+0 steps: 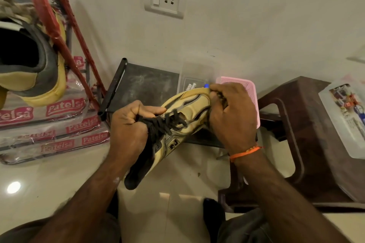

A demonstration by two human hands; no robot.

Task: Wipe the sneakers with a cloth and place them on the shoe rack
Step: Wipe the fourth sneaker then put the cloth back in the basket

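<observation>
A tan sneaker (189, 112) with black laces is held in the air in front of me, toe pointing up and to the right, heel hanging down. My left hand (128, 124) grips it at the laces and tongue. My right hand (233, 112) is curled over the toe end, with a small dark cloth (220, 97) showing under its fingers against the shoe. The matching sneaker (29, 69) sits on the red shoe rack (65, 45) at the upper left, its opening facing me.
Behind the shoe are a low black stand (142, 85), a clear box (195, 77) and a pink basket (250, 89). To the right, a brown stool (316, 124) carries a plastic box (347, 120). Stacked packets (59, 134) lie under the rack. A wall is close behind.
</observation>
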